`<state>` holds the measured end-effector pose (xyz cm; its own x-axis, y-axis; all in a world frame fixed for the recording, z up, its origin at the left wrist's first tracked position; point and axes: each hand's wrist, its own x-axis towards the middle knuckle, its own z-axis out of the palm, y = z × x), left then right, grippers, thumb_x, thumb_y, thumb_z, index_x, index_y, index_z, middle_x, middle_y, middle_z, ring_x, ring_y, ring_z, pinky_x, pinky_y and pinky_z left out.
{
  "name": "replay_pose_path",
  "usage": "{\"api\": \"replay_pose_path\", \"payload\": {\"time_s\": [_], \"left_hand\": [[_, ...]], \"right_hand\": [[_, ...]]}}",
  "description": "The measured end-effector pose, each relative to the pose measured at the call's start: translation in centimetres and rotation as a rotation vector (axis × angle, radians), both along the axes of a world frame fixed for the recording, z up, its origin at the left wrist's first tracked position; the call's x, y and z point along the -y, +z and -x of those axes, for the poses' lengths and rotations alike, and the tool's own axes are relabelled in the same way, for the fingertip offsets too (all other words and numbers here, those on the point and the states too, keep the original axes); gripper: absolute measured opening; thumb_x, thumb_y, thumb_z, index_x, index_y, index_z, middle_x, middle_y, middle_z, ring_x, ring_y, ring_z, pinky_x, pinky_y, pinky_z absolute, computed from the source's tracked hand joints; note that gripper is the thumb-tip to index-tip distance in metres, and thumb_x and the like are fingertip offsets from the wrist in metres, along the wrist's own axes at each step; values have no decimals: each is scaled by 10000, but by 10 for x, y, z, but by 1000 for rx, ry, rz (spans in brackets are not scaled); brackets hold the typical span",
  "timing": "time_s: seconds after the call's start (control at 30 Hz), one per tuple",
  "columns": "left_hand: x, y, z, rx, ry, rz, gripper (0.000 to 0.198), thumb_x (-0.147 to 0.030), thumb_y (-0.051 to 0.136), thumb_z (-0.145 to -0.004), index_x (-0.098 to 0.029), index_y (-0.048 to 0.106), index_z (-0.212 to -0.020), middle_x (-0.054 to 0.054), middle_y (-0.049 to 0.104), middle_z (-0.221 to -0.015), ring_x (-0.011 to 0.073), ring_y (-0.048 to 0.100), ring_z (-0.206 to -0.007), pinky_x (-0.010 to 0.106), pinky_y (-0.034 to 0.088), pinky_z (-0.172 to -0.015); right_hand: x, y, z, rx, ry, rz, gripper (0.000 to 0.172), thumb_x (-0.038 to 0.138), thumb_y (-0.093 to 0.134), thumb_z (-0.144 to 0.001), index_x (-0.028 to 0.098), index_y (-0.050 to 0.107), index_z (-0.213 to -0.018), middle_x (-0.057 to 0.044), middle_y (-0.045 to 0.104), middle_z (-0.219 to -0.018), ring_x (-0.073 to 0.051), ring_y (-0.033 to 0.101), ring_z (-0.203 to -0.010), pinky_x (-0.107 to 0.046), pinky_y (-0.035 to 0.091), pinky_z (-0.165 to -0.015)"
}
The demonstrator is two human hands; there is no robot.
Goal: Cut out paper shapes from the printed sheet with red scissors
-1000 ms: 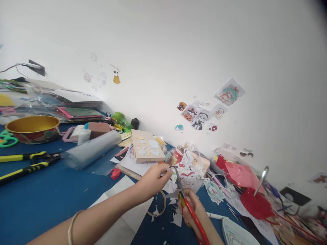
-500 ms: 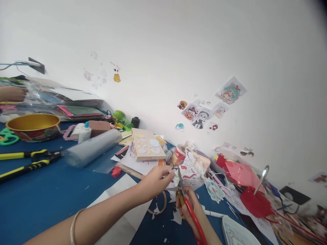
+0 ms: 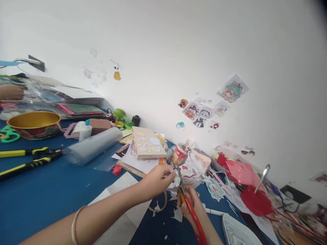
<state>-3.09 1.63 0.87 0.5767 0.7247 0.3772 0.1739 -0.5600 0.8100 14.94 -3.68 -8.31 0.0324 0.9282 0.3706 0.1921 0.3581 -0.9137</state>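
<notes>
My left hand, reaching in from the lower left with a bangle on its wrist, pinches the edge of a sheet of printed paper bearing small coloured drawings. My right hand is closed round a pair of scissors with red and yellow handles. The scissor blades point up and away from me, slightly apart, against the paper beside my left fingertips. Behind the paper stands a red paper cup. White paper scraps lie on the blue table below my hands.
At left are yellow-black pliers, a gold-lined bowl, a glue bottle and a clear plastic roll. A board with cut-outs lies beyond my left hand. At right sits a red dustpan-like piece. Another person's hand shows far left.
The scissor blades look slightly wider apart than before. Both hands keep nearly the same place on the paper. The whole view has shifted slightly.
</notes>
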Motion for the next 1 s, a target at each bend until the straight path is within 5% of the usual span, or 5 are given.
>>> {"api": "replay_pose_path", "payload": {"time_s": [0.33, 0.57, 1.0], "left_hand": [[2, -1, -1, -28, -6, 25, 288, -339, 337, -837, -184, 427, -611, -34, 439, -600, 121, 429, -603, 217, 325, -552], [7, 4, 2, -99, 133, -77, 342, -375, 276, -872, -203, 324, -580, -38, 414, -547, 123, 406, -540, 233, 269, -509], [12, 4, -6, 312, -233, 604, 456, -588, 444, -752, -183, 378, -553, -77, 395, -420, 56, 352, -367, 204, 250, -433]], "right_hand": [[3, 8, 3, 23, 13, -12, 208, 440, 536, -781, 264, 459, -861, 50, 526, -597, -86, 419, -395, -217, 360, -373], [2, 5, 4, -24, 48, 7, 303, 525, 560, -752, 263, 451, -858, 63, 530, -594, -79, 428, -395, -199, 372, -381], [-3, 3, 6, -80, 103, 0, 571, 768, 505, -607, 241, 453, -818, 38, 526, -546, -68, 327, -347, -218, 234, -355]]}}
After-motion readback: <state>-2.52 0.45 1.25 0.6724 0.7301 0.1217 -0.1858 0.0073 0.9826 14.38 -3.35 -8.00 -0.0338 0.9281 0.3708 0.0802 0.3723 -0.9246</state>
